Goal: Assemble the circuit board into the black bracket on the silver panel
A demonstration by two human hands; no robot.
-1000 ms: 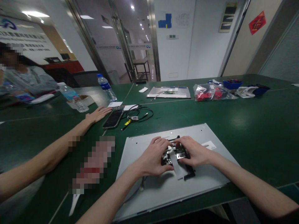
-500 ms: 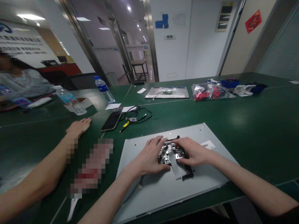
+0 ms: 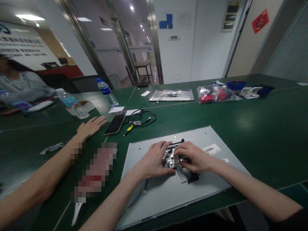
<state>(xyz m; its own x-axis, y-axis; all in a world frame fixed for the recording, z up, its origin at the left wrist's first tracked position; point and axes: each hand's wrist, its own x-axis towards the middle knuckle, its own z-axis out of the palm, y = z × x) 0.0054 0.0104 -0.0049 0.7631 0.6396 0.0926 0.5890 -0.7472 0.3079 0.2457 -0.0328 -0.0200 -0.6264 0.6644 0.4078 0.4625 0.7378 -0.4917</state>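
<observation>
A small drive mechanism, metal with a black frame, lies on the back of a flat grey display panel. My left hand grips its left side, thumb at the near edge and fingers at the far edge. A flat grey ribbon cable runs off the mechanism toward me. Over the right half, my right hand has its fingers curled and pinched at the ribbon's upper end, covering much of the mechanism. The fingertip contact is partly hidden.
Another person's hand rests on the green table at left, near a phone and black cables. Water bottles stand beyond. A second panel and a plastic bag with red items lie at the back.
My right hand has shifted from the mechanism's right edge inward to the ribbon cable, its fingers curling more. My left hand stays put. The other person's hand has slid right toward the phone.
</observation>
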